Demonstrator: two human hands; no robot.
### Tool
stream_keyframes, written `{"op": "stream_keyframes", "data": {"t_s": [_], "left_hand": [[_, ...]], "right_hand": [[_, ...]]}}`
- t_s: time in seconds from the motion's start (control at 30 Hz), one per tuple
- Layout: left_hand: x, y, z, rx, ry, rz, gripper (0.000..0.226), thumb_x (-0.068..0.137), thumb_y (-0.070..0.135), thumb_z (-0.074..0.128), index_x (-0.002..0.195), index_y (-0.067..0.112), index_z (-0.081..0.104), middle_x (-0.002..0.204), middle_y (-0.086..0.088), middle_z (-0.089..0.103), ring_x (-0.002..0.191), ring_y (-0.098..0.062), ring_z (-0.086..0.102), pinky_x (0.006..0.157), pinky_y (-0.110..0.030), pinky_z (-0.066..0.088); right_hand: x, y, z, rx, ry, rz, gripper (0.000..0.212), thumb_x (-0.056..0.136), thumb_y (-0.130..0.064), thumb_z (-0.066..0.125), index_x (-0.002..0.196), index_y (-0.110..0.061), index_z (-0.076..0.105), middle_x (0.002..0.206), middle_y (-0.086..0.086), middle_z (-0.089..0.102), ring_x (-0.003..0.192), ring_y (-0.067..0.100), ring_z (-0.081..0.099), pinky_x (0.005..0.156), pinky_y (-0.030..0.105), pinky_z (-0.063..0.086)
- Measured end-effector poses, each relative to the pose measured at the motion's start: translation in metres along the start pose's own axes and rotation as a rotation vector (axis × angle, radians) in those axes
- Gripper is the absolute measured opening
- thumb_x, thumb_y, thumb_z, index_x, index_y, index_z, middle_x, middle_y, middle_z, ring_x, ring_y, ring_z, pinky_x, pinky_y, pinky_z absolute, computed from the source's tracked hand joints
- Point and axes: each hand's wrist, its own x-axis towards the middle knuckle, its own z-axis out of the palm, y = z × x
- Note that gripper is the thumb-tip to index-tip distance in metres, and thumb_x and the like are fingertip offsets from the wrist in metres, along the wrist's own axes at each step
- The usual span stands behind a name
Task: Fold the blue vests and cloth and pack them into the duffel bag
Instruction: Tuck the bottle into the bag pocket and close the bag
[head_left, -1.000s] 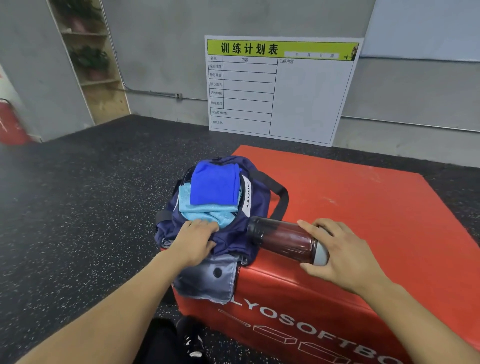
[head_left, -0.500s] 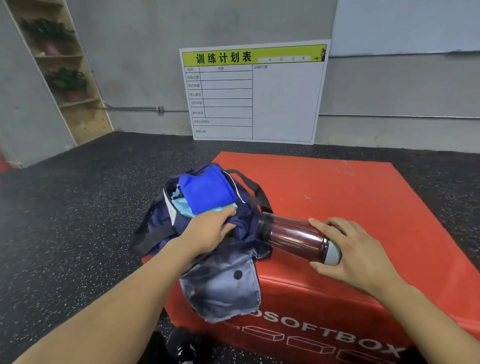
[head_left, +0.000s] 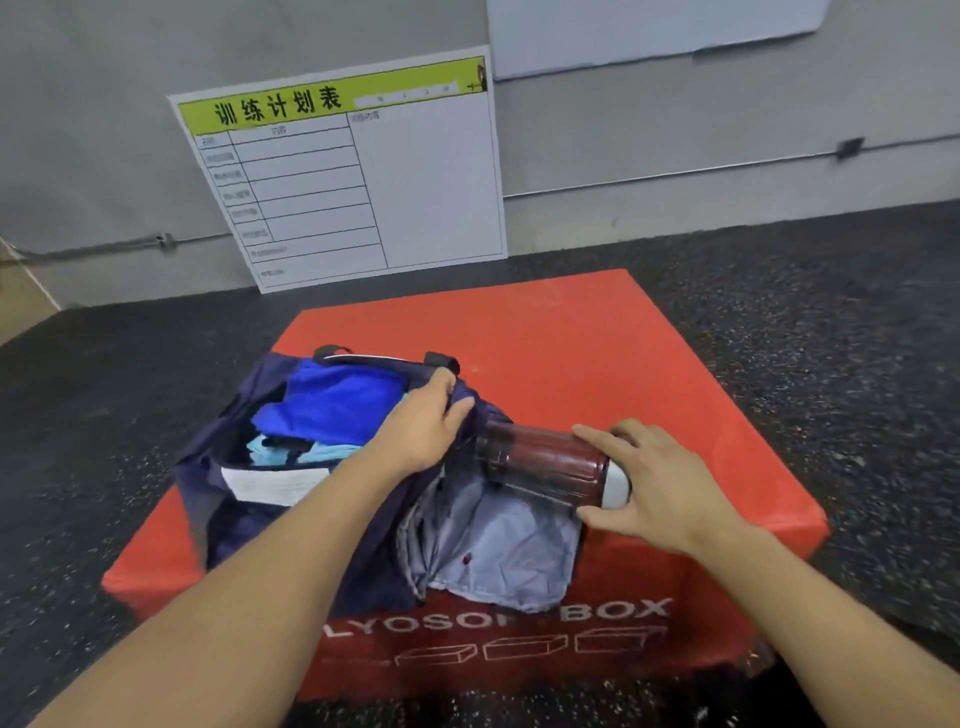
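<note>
A left hand (head_left: 426, 421) grips the open rim of the navy duffel bag (head_left: 291, 499) at the red box's (head_left: 623, 353) front edge, blue cloth (head_left: 332, 402) inside; the right hand (head_left: 660, 483) grasps a dark bottle (head_left: 545, 460) beside it.

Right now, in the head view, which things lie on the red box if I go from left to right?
duffel bag with bright blue cloth inside → left hand on the bag's rim → dark red bottle lying on its side → right hand holding the bottle.
</note>
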Motion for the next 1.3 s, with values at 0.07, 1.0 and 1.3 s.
{"op": "stream_keyframes", "data": {"t_s": [0.07, 1.0, 1.3], "left_hand": [[0.003, 0.005, 0.006, -0.011, 0.034, -0.035, 0.032, 0.1, 0.041, 0.055, 0.108, 0.015, 0.036, 0.071, 0.002, 0.049, 0.075, -0.034, 0.053, 0.066, -0.041, 0.038], [-0.014, 0.004, 0.031, 0.463, -0.03, 0.017, 0.051, 0.092, 0.014, 0.051, 0.132, 0.043, 0.062, 0.117, -0.002, 0.069, 0.106, -0.031, 0.064, 0.08, -0.04, 0.053], [-0.005, 0.006, -0.008, 0.064, 0.061, -0.002, 0.056, 0.089, -0.002, 0.049, 0.121, 0.039, 0.071, 0.097, 0.011, 0.076, 0.07, -0.006, 0.062, 0.071, -0.019, 0.046]], "right_hand": [[0.0, 0.005, 0.002, 0.022, -0.009, 0.031, 0.095, 0.068, -0.081, 0.055, 0.154, -0.048, 0.032, 0.125, -0.01, 0.048, 0.112, 0.017, 0.05, 0.083, 0.042, 0.055], [0.005, 0.007, 0.014, 0.064, -0.09, -0.004, 0.094, 0.07, -0.075, 0.063, 0.153, -0.046, 0.03, 0.121, -0.004, 0.049, 0.109, 0.021, 0.052, 0.081, 0.037, 0.05], [0.028, -0.012, 0.013, 0.165, -0.073, 0.01, 0.096, 0.067, -0.072, 0.066, 0.153, -0.046, 0.032, 0.119, -0.001, 0.049, 0.108, 0.024, 0.051, 0.088, 0.04, 0.051]]}}
